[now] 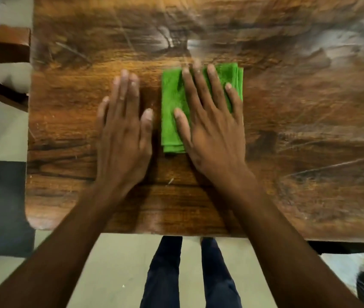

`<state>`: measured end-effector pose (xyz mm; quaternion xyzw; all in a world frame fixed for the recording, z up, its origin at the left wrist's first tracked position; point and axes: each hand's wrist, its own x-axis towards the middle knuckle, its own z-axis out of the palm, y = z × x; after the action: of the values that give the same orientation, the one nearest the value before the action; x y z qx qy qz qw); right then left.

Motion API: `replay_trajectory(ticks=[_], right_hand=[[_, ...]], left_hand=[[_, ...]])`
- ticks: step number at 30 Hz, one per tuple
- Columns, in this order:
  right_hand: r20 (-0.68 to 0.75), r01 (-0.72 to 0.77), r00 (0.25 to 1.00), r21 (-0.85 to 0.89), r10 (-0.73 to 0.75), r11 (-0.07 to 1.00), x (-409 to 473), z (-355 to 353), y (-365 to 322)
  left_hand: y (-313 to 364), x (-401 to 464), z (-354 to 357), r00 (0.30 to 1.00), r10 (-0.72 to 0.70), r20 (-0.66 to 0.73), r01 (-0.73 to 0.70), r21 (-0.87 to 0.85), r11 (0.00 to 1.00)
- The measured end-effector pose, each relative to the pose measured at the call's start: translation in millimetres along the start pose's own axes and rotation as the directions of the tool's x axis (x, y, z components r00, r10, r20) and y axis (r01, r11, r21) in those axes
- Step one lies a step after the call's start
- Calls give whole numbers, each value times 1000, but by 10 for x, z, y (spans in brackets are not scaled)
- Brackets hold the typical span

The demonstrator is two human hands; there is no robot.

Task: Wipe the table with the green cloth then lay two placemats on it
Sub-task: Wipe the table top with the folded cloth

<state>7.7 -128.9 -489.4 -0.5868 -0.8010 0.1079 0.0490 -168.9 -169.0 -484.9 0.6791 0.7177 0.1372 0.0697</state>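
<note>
1. No readable text, labels, brands, numbers or signs anywhere in the head view.
</note>
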Motion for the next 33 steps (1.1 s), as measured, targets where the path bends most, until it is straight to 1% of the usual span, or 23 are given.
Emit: replay_trajectory(ticks=[3,5,7,11,14,16,19,22,24,25,27,29,33], right_hand=[[8,-19,1000,-16,19,1000,144,17,-123],[33,-12,999,-8,12,1000,-65,-11,-197],[83,-9,997,15,7,1000,-379,-24,-340],[148,-5,989,8,4,1000,-911,77,-807],[160,3,987,34,-9,999,-970,161,-1127],[154,29,988,21,-32,999,-811,190,-1214],[121,69,990,2,-69,998,-321,242,-1254],[56,60,997,-4,-59,998,245,266,-1314],[36,51,998,-19,-50,999,418,282,-1364],[39,49,998,-26,-48,998,409,282,-1371],[69,63,996,-9,-62,998,229,276,-1423],[112,82,990,20,-83,996,-108,261,-1539],[179,115,976,47,-122,992,-776,319,-1813]], left_hand=[[-631,143,-214,1000,14,25,-16,63,998],[-951,131,-314,998,30,60,-36,90,995],[-1115,89,-376,998,21,63,-26,91,996],[-1191,50,-344,999,0,41,-2,55,999],[-1242,49,-313,1000,-10,13,9,50,999],[-1257,36,-303,1000,-10,6,9,40,999],[-1284,42,-304,1000,-19,6,19,21,1000],[-1293,49,-337,1000,-25,3,25,44,999],[-1346,-61,-408,999,-35,21,34,58,998],[-1378,-174,-455,997,-68,34,66,49,997],[-1484,-492,-547,983,-172,69,170,33,985],[-1567,-773,-582,965,-240,100,238,37,971],[-1638,-889,-518,960,-262,95,258,50,965]])
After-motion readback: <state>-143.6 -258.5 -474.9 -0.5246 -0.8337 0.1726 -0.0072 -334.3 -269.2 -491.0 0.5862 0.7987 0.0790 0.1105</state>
